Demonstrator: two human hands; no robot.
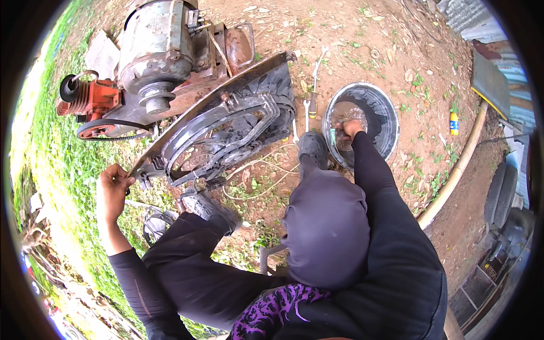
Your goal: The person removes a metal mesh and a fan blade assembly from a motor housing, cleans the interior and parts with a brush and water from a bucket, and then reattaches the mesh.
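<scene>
My left hand [113, 187] pinches the lower left edge of a dirty black metal guard [266, 105], which leans tilted beside a rusty machine and has curved bars on its face. My right hand [349, 128] is closed down inside a dark bucket [390, 107] holding murky water, around a small greenish thing I cannot make out clearly. Wrenches [307, 116] and a yellow-handled screwdriver [313, 102] lie on the dirt between guard and bucket. My boots [311, 150] are just below them.
A motor [158, 51] and orange compressor [96, 99] with a belt stand at upper left. A yellow bottle [454, 123] lies right of the bucket. A bamboo pole [453, 178], corrugated sheets [510, 68] and tyres [498, 195] line the right. A cord [255, 162] lies below the guard.
</scene>
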